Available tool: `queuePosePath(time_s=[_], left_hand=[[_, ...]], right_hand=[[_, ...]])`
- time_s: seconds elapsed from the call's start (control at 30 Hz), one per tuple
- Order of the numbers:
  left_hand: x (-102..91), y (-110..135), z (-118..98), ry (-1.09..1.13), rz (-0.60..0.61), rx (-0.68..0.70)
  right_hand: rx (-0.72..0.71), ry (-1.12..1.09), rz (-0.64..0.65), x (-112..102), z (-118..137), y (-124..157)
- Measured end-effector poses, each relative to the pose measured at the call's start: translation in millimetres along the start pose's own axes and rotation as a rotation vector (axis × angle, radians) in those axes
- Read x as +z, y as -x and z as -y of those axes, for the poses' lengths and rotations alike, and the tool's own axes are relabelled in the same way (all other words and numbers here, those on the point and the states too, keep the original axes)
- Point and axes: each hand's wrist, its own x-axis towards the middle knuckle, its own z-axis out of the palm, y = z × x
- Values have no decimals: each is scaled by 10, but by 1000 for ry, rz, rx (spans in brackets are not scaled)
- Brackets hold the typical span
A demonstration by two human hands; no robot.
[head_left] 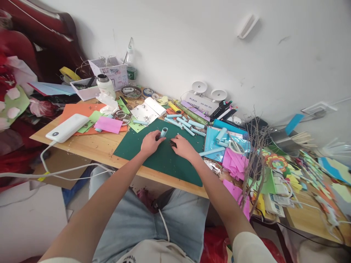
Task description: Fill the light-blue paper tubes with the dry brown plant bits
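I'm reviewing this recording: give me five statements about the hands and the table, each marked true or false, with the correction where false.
1. The left hand holds a blue tube. True.
2. The mat below the hands is red. False: it is green.
3. The right hand grips a bottle. False: dark bits show at its fingertips.
4. A pink sheet lies left of the mat. True.
5. The power bank is black. False: it is white.
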Motion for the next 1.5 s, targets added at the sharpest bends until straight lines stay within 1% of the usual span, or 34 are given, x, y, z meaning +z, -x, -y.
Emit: queuePosePath(time_s=[0.07, 0.2, 0.43, 0.53, 0.63, 0.7, 0.73, 0.83, 0.9, 0.97, 1.07, 1.23, 1.33, 1.4, 1.5], left_hand=[[8, 0, 3, 5, 0, 3], [13, 1, 9, 3, -5, 19], [11, 0, 2, 1, -2, 18], [18, 4, 12, 3, -17, 35], [18, 10, 22, 9, -13, 42], [12, 13, 23, 17, -4, 37], [8, 15, 22, 21, -5, 36], [-5, 18, 9, 25, -22, 39], [-13, 22, -2, 18, -25, 37], [-18, 27, -12, 10, -22, 25], [-20, 30, -18, 15, -25, 32], [-6, 25, 7, 8, -27, 33], [3, 22, 22, 14, -22, 31], [5, 21, 24, 24, -22, 36], [4, 21, 23, 38, -28, 53]], right_hand=[[45, 8, 1, 29, -22, -71], [116, 1, -43, 97, -23, -145], [165, -16, -64, 128, 44, -168], [188, -169, -146, 72, -1, -122], [214, -348, -305, -113, -30, -90], [165, -401, -396, -295, 14, -114], [126, -404, -407, -388, 56, -144], [21, -311, -395, -603, 218, -288], [-60, -258, -353, -659, 308, -392], [-99, -239, -305, -652, 356, -470], [-103, -228, -260, -585, 349, -518], [-155, -181, -264, -487, 287, -469], [-189, -146, -252, -469, 281, -398], [-208, -163, -269, -484, 280, -346], [-200, -226, -367, -520, 271, -288]])
